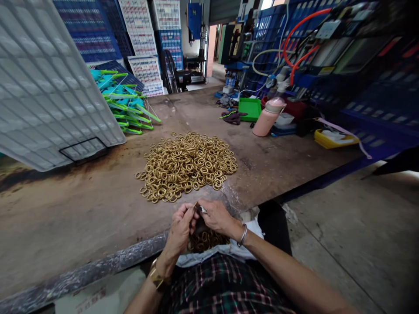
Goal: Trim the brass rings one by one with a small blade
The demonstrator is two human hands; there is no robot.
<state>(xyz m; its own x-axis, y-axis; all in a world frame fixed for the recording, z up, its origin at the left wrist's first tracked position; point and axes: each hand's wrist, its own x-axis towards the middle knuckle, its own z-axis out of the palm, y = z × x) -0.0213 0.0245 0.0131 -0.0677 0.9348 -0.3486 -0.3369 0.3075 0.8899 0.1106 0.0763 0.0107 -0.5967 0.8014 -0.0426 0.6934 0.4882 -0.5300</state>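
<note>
My left hand (181, 226) and my right hand (216, 216) meet at the near edge of the worn wooden table (81, 205), fingers pinched together on a small brass ring (197, 206) held between them. Just below my hands, a white bag on my lap (229, 249) holds more brass rings (206, 240). A large heap of brass rings (187, 165) lies on the table a little beyond my hands.
A white plastic crate (46, 83) leans at the left, with green and teal plastic hangers (127, 104) behind it. A pink bottle (269, 117), green tray (249, 108) and yellow tray (334, 138) stand at the far right. Concrete floor lies to the right.
</note>
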